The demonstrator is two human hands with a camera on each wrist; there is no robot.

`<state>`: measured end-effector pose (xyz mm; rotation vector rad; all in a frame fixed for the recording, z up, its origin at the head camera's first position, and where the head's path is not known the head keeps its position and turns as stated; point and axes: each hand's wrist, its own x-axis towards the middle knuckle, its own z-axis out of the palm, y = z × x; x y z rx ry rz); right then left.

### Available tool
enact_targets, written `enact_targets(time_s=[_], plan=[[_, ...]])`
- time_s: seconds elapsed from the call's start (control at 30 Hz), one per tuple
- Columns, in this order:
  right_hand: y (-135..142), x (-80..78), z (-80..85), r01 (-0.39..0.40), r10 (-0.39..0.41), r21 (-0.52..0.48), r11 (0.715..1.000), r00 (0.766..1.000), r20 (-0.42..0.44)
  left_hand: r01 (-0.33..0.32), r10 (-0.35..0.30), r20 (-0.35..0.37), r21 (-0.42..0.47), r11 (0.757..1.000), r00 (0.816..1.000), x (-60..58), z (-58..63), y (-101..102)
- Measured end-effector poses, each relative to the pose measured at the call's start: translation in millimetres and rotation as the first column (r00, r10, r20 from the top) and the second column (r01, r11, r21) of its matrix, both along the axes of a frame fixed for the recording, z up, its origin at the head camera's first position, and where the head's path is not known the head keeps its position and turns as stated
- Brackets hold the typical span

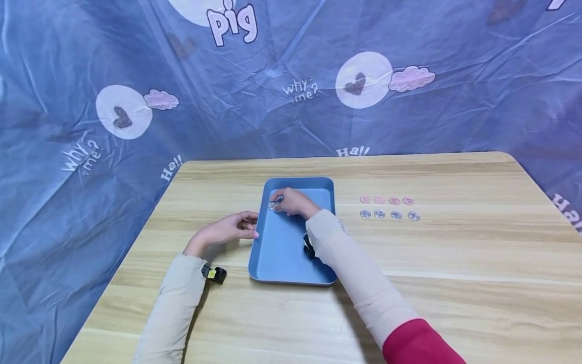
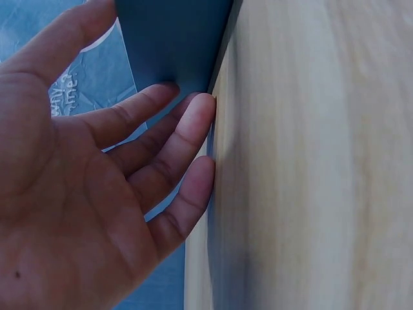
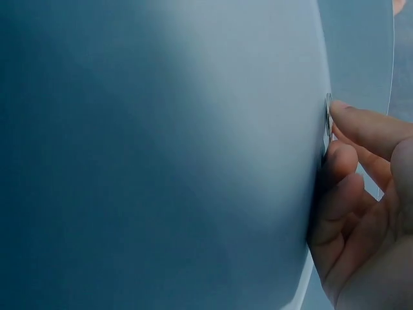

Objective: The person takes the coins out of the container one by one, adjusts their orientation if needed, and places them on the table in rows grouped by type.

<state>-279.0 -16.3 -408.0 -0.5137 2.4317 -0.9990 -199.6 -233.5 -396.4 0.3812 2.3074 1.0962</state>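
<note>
A blue rectangular tray [image 1: 282, 253] stands on the wooden table. Inside it, near the far left corner, my right hand [image 1: 294, 202] pinches a silvery, coin-like disc [image 1: 273, 206] low over the tray floor. The right wrist view shows this disc [image 3: 328, 115] edge-on at the thumb and fingertips, with the other fingers curled below. My left hand [image 1: 229, 230] is at the tray's left side, fingertips and thumb right at its outer wall. Seen in the left wrist view, the left palm [image 2: 71, 194] is bare and its fingers are loosely spread.
To the right of the tray lie a row of several pink discs [image 1: 379, 200] and, nearer, a row of several silvery discs [image 1: 379, 214]. A blue printed cloth [image 1: 273, 116] hangs behind the wooden table [image 1: 454, 263]. My right forearm crosses the tray's right rim.
</note>
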Motion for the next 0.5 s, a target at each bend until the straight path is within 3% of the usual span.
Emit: enact_targets(time_s=[0.27,0.5], plan=[[-3.3,-0.8,0.7,-0.007,0.012,0.078,0.997,0.998,-0.061,0.007,-0.007,-0.001,0.007,1.0,1.0,1.1,0.6,0.4],[-3.8,-0.9,1.5,-0.004,0.006,0.076,0.997,1.0,-0.027,0.005,-0.005,-0.001,0.007,1.0,1.0,1.0,0.3,-0.5]])
